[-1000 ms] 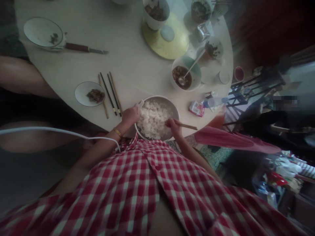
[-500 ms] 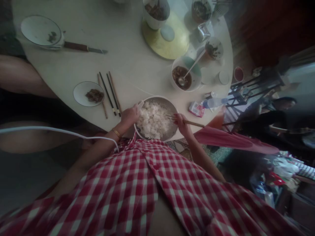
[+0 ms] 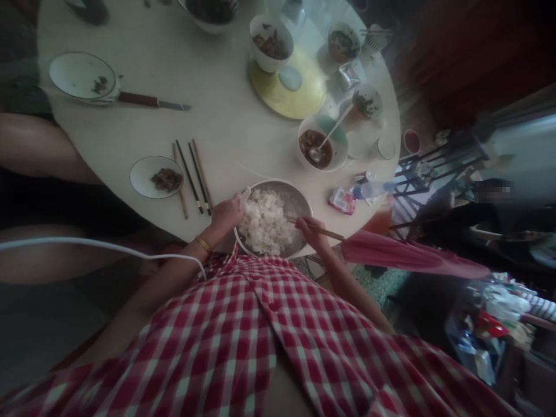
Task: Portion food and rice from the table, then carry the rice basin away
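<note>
A round pot (image 3: 299,196) of white rice (image 3: 269,220) sits at the table's near edge, against my checked clothing. My left hand (image 3: 229,211) is closed on the pot's light handle at its left side. In my right hand (image 3: 311,230) is a pair of wooden chopsticks (image 3: 332,234), their tips at the right side of the rice. Left of the pot lie more chopsticks, two black (image 3: 195,176) and two brown, beside a white plate (image 3: 141,174) with some brown food on it.
A soup bowl (image 3: 343,156) with a spoon (image 3: 336,126) stands beyond the pot. A knife (image 3: 141,99) lies by a white bowl (image 3: 69,72). Bowls of food surround a yellow disc (image 3: 299,104). A red packet (image 3: 342,200) and bottle (image 3: 369,190) are at right; a person (image 3: 469,223) sits beyond.
The view has shifted, so the table's things appear lower. My right hand and the chopsticks have moved slightly left over the rice. The left hand keeps its hold on the pot.
</note>
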### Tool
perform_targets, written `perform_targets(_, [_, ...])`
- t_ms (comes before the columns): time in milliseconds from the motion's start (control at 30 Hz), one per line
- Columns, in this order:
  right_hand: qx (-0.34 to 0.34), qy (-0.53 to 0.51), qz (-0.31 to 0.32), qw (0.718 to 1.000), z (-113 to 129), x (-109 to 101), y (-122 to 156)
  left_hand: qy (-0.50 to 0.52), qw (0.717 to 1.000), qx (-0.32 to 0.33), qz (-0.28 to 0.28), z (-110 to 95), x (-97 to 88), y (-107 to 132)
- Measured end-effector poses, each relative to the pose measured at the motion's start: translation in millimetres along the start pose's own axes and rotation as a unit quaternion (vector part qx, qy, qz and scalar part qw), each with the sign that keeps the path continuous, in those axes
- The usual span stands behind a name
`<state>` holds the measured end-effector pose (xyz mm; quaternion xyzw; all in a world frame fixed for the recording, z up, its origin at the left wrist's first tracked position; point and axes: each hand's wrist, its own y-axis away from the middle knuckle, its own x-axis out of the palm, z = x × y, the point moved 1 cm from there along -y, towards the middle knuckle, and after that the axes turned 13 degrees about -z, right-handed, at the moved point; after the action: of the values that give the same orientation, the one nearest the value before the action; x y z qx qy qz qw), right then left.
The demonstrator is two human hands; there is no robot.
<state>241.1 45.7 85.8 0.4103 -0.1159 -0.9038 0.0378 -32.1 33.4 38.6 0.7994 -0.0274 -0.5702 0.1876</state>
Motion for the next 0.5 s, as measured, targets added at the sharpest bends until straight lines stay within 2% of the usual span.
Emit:
perform_targets(100, [-0.028, 0.003, -0.049, 0.998, 6, -18, 8, -0.01, 1.0, -0.003, 0.0, 0, -0.8, 0])
perform_targets(200, [-0.032, 0.053, -0.089, 0.994, 2, -20, 4, -0.012, 1.0, 0.0, -0.002, 0, -0.4, 0])
perform_targets(267, [0.024, 0.049, -0.076, 0.996, -7, -8, 0, -0.01, 1.0, 0.001, -0.005, 0, 0.2, 0])
perform_targets(333, [0.12, -0.017, -0.068, 0.99, -15, 9, -3, -0.006, 1.0, 0.0, -0.005, 0, 0.7, 0])
perform_targets(433, [0.246, -0.145, -0.085, 0.955, -14, 39, -4, 0.004, 1.0, -0.004, -0.001, -1, 0.6, 0])
perform_targets(500, [0.277, -0.202, -0.094, 0.935, -4, 56, -6, 0.007, 1.0, -0.006, 0.003, -1, -0.2, 0])
